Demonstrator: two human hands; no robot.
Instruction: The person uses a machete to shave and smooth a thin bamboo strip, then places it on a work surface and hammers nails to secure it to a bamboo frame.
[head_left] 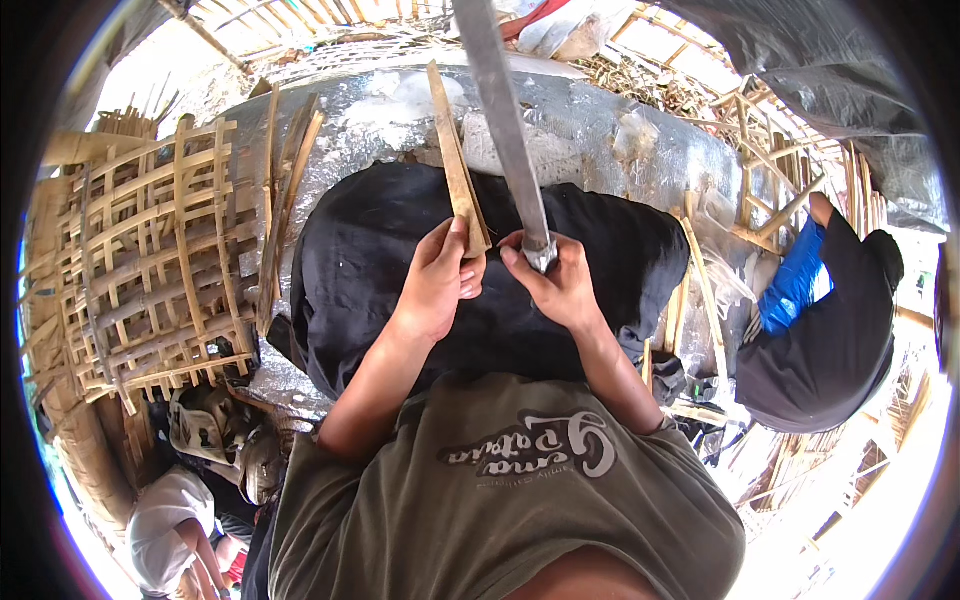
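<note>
My left hand is closed round the lower end of a split bamboo strip, with the thumb pressed along its face. The strip points up and away from me. Beside it, my right hand grips a long-bladed machete close to the base of the blade; its handle is mostly hidden by the fingers. The grey blade rises past the top edge of the view, leaning left. A small gap separates blade and bamboo. Both hands are above black trousers covering my bent legs.
At left stands a woven bamboo lattice, with loose bamboo sticks beside it. More strips lie right of my legs. A silvery sheet spreads underneath. One person in black is at right, another in white at lower left.
</note>
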